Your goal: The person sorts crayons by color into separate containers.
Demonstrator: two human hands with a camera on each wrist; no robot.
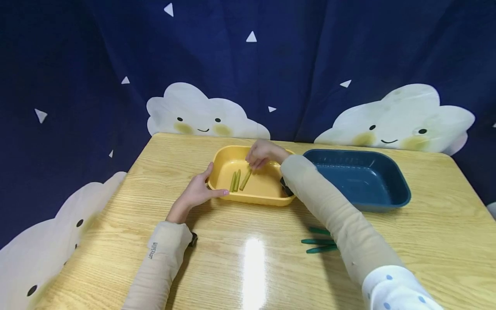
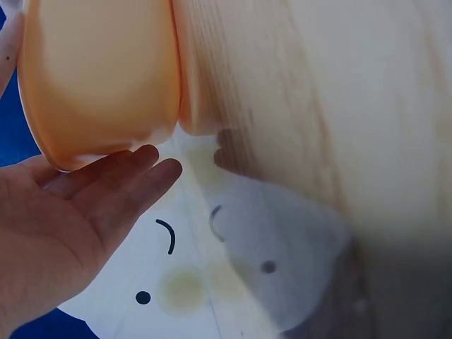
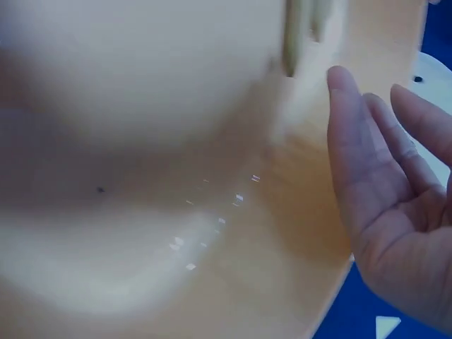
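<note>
Firstly, right hand (image 1: 262,156): fingers loosely extended, tips just beside the rightmost yellow stick (image 1: 245,181). Left hand (image 1: 198,189): fingers spread wide, touching yellow tray's (image 1: 255,199) left edge. Open room: tray floor right of sticks. Long axis: near-left to far-right. Contents: three yellow sticks. Alongside right: blue tray (image 1: 368,178). Counter (image 1: 217,267): green sticks (image 1: 317,242), partly sleeve-hidden.

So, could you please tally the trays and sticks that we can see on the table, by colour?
Yellow tray: 1
Blue tray: 1
Yellowish sticks, inside the yellow tray: 3
Green sticks, partly hidden by the right sleeve: 3 visible
Total: 8
</note>
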